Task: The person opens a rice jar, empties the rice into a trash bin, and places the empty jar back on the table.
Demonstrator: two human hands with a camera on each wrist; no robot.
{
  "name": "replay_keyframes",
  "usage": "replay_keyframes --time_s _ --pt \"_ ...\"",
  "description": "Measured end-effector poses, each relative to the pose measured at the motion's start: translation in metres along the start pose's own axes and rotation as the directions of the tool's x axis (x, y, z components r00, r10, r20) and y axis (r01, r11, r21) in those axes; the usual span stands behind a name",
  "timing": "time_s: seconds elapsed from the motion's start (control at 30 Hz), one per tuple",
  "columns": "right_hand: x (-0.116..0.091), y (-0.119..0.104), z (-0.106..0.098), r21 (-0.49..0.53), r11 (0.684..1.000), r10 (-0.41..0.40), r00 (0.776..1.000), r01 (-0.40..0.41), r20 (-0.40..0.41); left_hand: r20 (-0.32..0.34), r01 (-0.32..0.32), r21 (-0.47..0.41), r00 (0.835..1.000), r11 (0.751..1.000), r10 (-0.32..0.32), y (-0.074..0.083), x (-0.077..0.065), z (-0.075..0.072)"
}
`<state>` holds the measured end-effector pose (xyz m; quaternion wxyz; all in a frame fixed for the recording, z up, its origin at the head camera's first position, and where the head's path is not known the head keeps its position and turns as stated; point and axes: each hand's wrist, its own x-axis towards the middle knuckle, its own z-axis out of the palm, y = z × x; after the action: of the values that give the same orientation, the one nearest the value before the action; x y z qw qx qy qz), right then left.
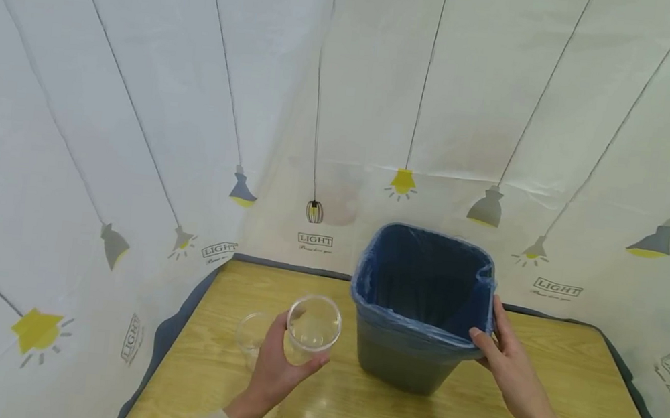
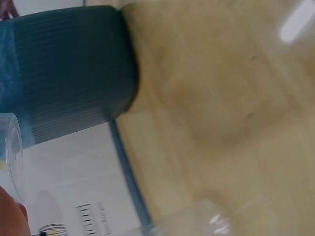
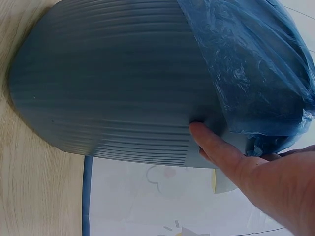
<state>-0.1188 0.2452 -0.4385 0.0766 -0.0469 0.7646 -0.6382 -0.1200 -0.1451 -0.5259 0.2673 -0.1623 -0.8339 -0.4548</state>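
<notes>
My left hand holds a clear plastic cup above the table, its round mouth facing up toward me. In the left wrist view the rim of that cup shows at the left edge. A second clear cup stands on the table just left of that hand, partly behind it. To the right is a dark grey trash bin lined with a blue plastic bag folded over its rim. My right hand grips the bin's right rim, thumb on the inner side and fingers on the outside wall.
A wooden table carries everything. White sheeting printed with hanging lamps stands behind and along both sides, with a dark blue border at the table's edge.
</notes>
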Motion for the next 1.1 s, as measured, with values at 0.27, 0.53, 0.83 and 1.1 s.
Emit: replay_keyframes --time_s 0.27,0.53,0.83,1.1 --pt "0.001 0.0 0.0 -0.001 1.0 0.0 1.0 0.0 0.0 0.081 0.137 -0.016 0.988 0.99 -0.135 -0.031 -0.039 0.019" --pt "0.001 0.002 0.0 0.005 1.0 0.011 1.0 -0.011 -0.003 0.219 0.271 -0.006 0.94 0.963 -0.263 -0.054 -0.056 0.028" --pt "0.001 0.008 -0.004 -0.003 1.0 -0.008 1.0 0.008 -0.003 0.322 0.306 0.017 0.9 0.952 -0.295 -0.064 -0.06 0.037" --pt "0.003 0.008 -0.001 -0.026 0.999 -0.024 1.0 0.024 -0.005 0.381 0.32 0.017 0.874 0.947 -0.302 -0.074 -0.064 0.037"
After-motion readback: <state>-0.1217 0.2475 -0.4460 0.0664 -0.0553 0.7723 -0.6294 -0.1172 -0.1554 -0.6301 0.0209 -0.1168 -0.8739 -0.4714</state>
